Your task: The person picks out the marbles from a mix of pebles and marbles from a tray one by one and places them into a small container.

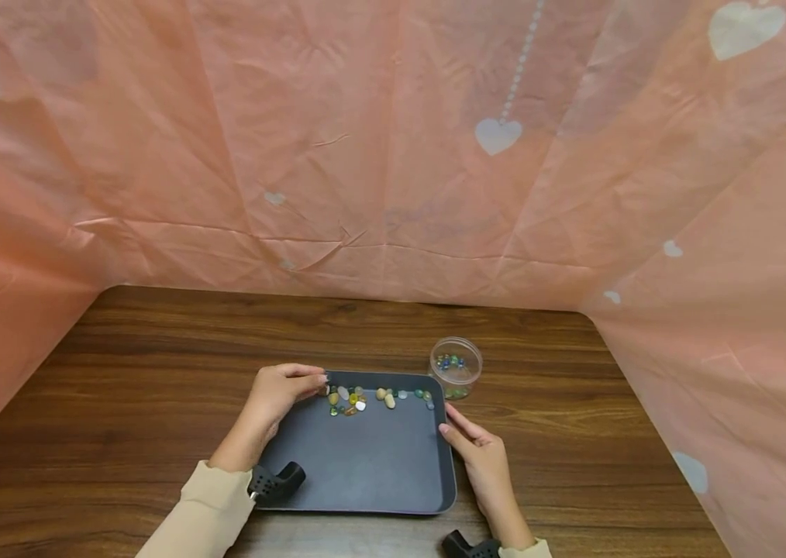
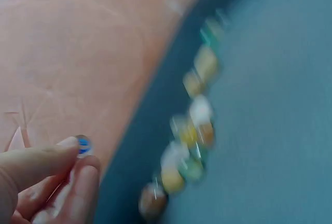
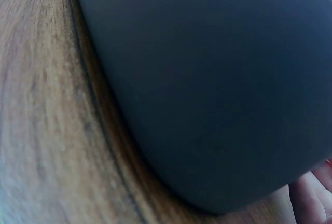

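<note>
I see the left hand [image 1: 280, 391] at the far-left corner of the dark grey rectangular plastic tray [image 1: 365, 473], fingertips pinching a small blue-and-clear glass marble [image 2: 83, 144]. A loose row of coloured marbles and pale pebbles [image 1: 365, 397] lies along the tray's far edge. The right hand [image 1: 480, 457] has relaxed fingers resting against the tray's right rim. A clear round plastic jar [image 1: 456, 366] with marbles stands on the brown wooden table [image 1: 156, 364] just beyond the far-right corner.
</note>
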Demonstrator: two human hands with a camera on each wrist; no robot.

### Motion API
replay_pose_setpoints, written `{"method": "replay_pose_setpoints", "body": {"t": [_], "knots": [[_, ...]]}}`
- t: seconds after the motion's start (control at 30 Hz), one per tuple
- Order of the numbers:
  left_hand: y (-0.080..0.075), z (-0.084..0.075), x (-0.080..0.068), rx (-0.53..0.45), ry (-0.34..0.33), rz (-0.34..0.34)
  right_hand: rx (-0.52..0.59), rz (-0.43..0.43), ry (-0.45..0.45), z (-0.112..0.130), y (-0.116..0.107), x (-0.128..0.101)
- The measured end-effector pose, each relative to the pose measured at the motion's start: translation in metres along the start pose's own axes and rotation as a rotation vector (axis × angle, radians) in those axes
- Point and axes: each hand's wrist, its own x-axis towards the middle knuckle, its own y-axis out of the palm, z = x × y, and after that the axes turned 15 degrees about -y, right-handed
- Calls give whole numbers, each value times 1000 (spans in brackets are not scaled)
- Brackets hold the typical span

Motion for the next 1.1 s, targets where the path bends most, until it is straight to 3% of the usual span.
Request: {"method": "replay_pose_setpoints", "body": {"t": [0.07, 0.17, 0.4, 0.67, 0.83, 1.1], "knots": [[1, -3, -1, -159, -54, 96, -2, 1, -3, 0, 0, 0], [7, -8, -3, -251, -76, 168, -6, 2, -8, 0, 0, -1], [37, -27, -3, -287, -95, 226, -2, 8, -10, 0, 1, -1], [85, -48, 0, -298, -75, 265, -1, 1, -5, 0, 2, 0], [117, -56, 2, -170, -10, 282, -5, 1, -7, -1, 2, -1], [151, -62, -3, 437, 368, 25, -22, 4, -16, -1, 4, -2]]}}
